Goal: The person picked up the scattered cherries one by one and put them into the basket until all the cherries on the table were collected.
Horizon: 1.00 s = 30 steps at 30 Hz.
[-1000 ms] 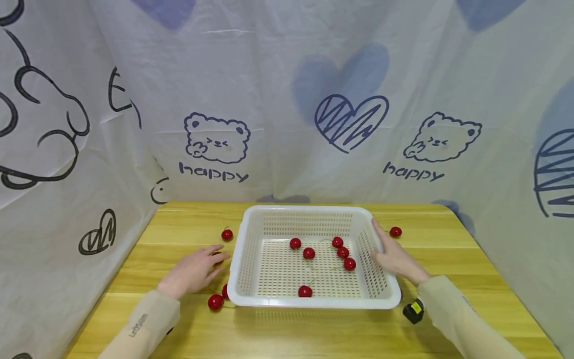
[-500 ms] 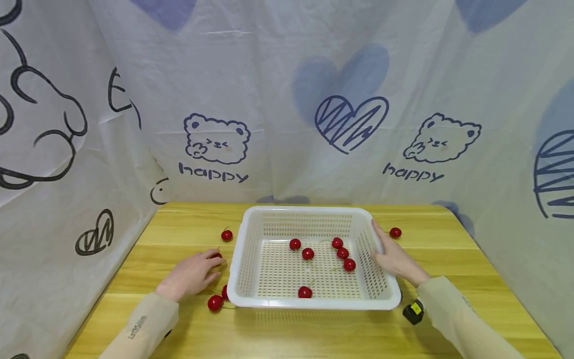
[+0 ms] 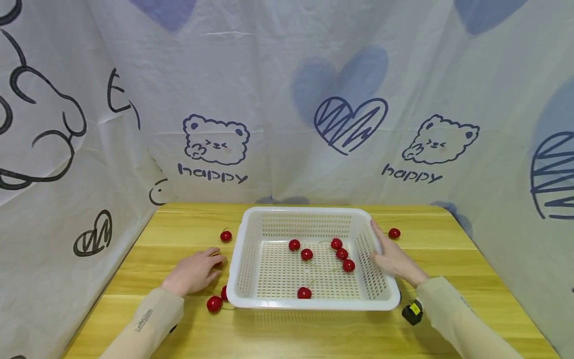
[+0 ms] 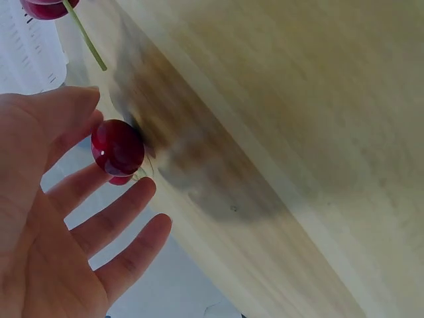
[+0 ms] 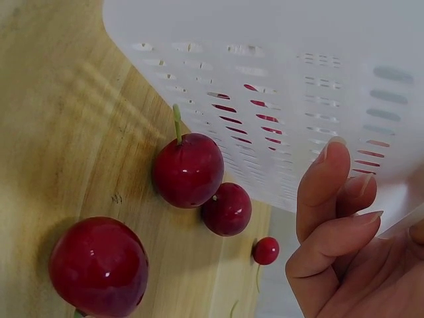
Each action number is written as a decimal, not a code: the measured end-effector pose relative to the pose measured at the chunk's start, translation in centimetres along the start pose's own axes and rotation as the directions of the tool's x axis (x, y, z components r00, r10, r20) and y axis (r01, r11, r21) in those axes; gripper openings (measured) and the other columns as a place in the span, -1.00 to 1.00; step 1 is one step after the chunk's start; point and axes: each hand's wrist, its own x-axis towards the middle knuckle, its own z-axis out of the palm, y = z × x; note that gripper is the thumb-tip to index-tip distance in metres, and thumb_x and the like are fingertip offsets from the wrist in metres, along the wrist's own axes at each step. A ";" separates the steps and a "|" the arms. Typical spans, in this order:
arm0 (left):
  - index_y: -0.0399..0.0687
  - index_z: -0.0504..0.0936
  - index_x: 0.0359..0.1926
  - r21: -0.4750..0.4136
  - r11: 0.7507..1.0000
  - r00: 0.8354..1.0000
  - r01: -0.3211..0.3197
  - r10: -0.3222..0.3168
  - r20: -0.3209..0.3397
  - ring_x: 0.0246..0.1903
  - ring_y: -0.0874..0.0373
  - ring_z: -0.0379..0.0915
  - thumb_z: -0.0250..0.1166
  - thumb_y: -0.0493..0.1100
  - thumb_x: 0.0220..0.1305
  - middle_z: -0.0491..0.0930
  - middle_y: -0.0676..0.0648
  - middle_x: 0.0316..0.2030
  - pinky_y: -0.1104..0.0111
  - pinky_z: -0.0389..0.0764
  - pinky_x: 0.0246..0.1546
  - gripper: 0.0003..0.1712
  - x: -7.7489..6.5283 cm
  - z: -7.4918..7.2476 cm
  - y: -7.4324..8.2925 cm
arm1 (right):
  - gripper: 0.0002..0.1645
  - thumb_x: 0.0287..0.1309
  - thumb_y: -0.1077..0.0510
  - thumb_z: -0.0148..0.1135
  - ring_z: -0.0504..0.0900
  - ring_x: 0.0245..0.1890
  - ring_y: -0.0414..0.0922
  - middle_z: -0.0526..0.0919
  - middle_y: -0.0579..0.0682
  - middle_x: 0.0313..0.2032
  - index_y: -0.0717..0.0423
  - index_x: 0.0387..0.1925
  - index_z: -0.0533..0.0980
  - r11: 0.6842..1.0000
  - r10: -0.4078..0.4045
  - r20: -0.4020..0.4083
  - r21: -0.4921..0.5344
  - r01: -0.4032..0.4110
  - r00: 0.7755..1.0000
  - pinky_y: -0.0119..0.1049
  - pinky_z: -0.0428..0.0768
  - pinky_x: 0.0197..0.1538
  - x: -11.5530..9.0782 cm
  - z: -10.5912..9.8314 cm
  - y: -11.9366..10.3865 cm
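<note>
Cherry (image 4: 118,149) at left hand (image 3: 195,271) is mostly hidden in head view.

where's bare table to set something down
Bare: the table right of the right sleeve; also the strip in front of the basket, between right sleeve and left sleeve.
Crowded: left of the basket, where the left hand sits among cherries; and outside its right wall, by the right hand, with more cherries in the right wrist view.

Cherries (image 3: 214,304) flank the basket (image 3: 314,303), one perhaps touching it.
</note>
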 end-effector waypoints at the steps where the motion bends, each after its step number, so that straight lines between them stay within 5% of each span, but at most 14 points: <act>1: -0.11 0.55 0.09 0.000 1.000 1.000 0.004 -0.004 0.006 0.09 -0.23 0.40 0.24 -0.09 0.26 0.42 -0.26 0.18 -0.08 0.41 0.08 -0.60 0.1 0.0 0.0 | 0.10 0.09 0.39 0.03 0.59 -0.20 0.30 -0.15 0.47 0.38 -0.05 0.48 -0.36 1.000 0.003 -0.001 -0.007 -0.003 1.000 -0.14 0.65 -0.48 0.0 0.0 0.0; 23: -0.02 0.64 -0.22 -0.029 0.999 0.999 -0.019 0.018 -0.040 -0.26 0.08 0.50 0.26 -0.23 0.19 0.52 -0.01 -0.18 0.16 0.59 -0.24 -0.88 0.2 0.1 -0.1 | 0.09 0.09 0.38 0.04 0.50 -0.08 0.41 -0.19 0.42 0.41 0.00 0.48 -0.35 0.999 -0.003 -0.011 -0.055 0.002 1.000 -0.10 0.65 -0.44 -0.1 0.2 -0.3; 30: -0.02 0.64 -0.24 -0.019 0.999 0.996 -0.030 0.029 -0.088 -0.26 0.07 0.52 0.30 -0.23 0.17 0.53 -0.01 -0.18 0.16 0.59 -0.21 -0.89 0.4 0.0 -0.5 | 0.08 0.09 0.36 0.05 0.37 0.07 0.46 -0.19 0.40 0.41 0.03 0.47 -0.35 0.996 0.006 -0.014 -0.088 -0.007 1.000 0.03 0.64 -0.28 -0.1 0.1 -0.5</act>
